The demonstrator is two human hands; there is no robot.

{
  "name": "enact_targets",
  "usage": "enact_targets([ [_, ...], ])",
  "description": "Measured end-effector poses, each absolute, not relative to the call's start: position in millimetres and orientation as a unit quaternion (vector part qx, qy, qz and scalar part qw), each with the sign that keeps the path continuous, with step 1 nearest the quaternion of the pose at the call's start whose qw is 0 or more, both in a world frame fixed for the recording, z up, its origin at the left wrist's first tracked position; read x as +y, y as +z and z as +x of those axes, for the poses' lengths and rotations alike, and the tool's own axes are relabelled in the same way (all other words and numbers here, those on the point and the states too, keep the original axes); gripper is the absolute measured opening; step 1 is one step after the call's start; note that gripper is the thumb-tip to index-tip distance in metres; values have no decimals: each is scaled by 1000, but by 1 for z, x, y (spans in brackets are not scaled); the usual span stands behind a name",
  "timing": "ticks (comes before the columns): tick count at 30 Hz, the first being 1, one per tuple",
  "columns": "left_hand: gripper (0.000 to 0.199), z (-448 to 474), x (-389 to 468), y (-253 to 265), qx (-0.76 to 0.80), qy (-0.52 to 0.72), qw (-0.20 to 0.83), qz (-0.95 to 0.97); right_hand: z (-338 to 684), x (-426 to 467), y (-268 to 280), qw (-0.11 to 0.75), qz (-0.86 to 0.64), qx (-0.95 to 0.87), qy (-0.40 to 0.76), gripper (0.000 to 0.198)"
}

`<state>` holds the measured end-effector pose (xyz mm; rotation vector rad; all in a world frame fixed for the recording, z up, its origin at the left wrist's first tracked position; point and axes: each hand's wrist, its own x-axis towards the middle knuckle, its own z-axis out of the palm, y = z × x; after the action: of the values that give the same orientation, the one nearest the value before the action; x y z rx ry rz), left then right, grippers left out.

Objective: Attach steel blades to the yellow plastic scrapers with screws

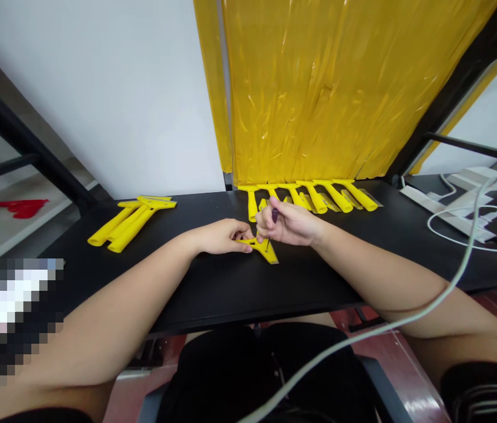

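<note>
A yellow scraper (267, 251) lies on the black table in front of me, a blade edge showing at its near right end. My left hand (226, 236) pinches its left part between thumb and fingers. Closed around a dark-handled screwdriver (275, 215), my right hand (292, 222) is just above the scraper. The thin shaft points down and its tip meets the scraper's head; a screw there is too small to make out. Behind my hands stands a row of several yellow scrapers (328, 197), some with blades showing. More yellow scraper handles (131, 226) lie in a pile at the left.
The black table (239, 294) runs up to a wall with yellow plastic sheeting (319, 88). White strips (464, 200) and a cable lie at the right. A pale cable (407, 320) hangs across my right forearm. Red gloves or cloth (22, 208) lie on a ledge at the far left.
</note>
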<state>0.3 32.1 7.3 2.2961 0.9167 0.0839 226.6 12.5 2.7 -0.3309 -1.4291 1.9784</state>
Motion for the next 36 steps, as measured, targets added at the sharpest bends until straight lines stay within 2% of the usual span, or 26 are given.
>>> enact_targets([
  [3, 39, 0, 32, 8, 351, 32, 328, 876, 225, 11, 5, 324, -160, -525, 770, 59],
  [5, 38, 0, 32, 9, 349, 35, 329, 877, 225, 9, 9, 351, -162, -506, 771, 59],
  [9, 40, -1, 31, 12, 350, 43, 336, 874, 237, 15, 20, 450, -162, -471, 741, 51],
  [12, 40, -3, 30, 17, 353, 57, 335, 872, 248, 26, 23, 486, -209, -483, 697, 40],
  [16, 37, -5, 28, 26, 350, 100, 328, 871, 253, 32, 16, 443, -351, -581, 586, 25],
  [20, 33, -4, 25, 31, 346, 131, 305, 878, 248, 26, 6, 360, -389, -676, 512, 27],
  [23, 33, -2, 22, 32, 343, 136, 275, 888, 242, 22, 2, 340, -373, -701, 503, 30],
  [28, 32, 0, 20, 33, 340, 137, 240, 899, 236, 22, 0, 341, -387, -711, 478, 22],
  [36, 26, 0, 17, 33, 333, 136, 207, 910, 233, 21, 3, 330, -428, -671, 508, 23],
])
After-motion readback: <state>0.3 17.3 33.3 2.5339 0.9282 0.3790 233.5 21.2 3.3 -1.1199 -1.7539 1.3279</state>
